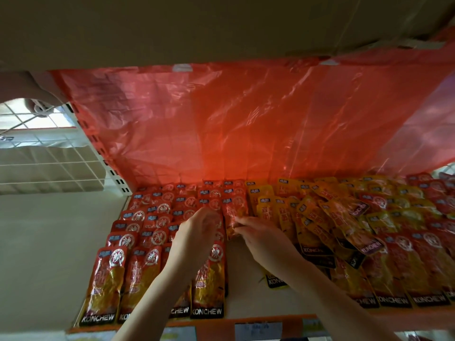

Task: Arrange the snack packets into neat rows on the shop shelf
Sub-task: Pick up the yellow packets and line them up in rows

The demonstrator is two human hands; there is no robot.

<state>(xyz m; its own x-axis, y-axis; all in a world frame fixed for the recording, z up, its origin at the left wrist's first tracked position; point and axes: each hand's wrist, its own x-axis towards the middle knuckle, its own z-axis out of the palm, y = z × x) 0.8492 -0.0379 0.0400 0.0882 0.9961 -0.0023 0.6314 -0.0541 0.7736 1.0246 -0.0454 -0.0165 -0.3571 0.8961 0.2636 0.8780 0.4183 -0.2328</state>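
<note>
Gripping: I see my right hand point(256, 232) pinching the lower end of a red packet point(234, 212) at centre frame, at the near end of the fourth red column.
Left hand point(199, 232): at 9 o'clock of that packet, fingers curled over the third column; I cannot tell whether it grasps anything.
Red rows point(147, 242): overlapping columns running toward 12 o'clock, filling the shelf's left part.
Yellow packets point(317, 217): loose, tilted heap at 3 o'clock of the held packet.
Shelf point(242, 276): pale bare strip between both forearms.
Red plastic sheet point(221, 119): hanging behind, at 12 o'clock.
</note>
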